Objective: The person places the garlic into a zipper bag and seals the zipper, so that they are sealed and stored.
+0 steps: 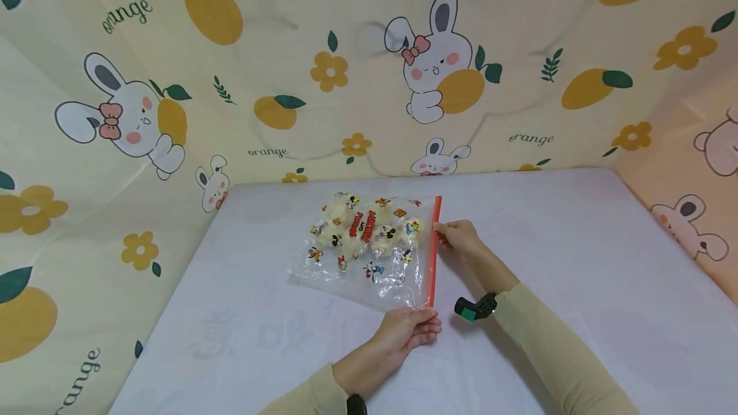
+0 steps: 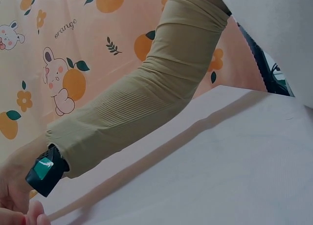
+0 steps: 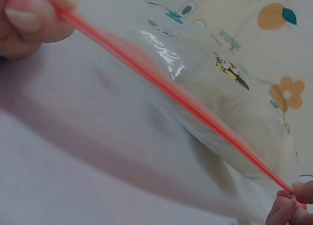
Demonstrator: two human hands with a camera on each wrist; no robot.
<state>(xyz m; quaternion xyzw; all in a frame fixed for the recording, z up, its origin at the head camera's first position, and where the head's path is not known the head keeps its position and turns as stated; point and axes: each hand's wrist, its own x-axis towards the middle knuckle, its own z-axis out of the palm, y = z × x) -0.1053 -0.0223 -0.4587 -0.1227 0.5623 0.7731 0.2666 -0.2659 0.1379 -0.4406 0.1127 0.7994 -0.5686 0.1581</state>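
A clear zip bag (image 1: 394,280) printed with cartoon figures lies over the white table, with several pale, rounded lumps (image 1: 340,226) inside. A red strip (image 1: 434,255) runs along its right edge. My left hand (image 1: 403,335) pinches the near end of that strip between thumb and fingers. Close to the far end, my right hand (image 1: 459,237) grips the strip too. Seen from the right wrist, the strip (image 3: 166,85) stretches straight between the left fingers (image 3: 36,17) and the right fingers (image 3: 286,210). The left wrist view shows mostly the right sleeve (image 2: 132,107).
The white table (image 1: 576,261) extends to both sides of the bag. Cloth walls (image 1: 357,31) printed with rabbits and oranges rise behind it and at the sides. A dark wrist camera (image 1: 475,307) sits on the right wrist.
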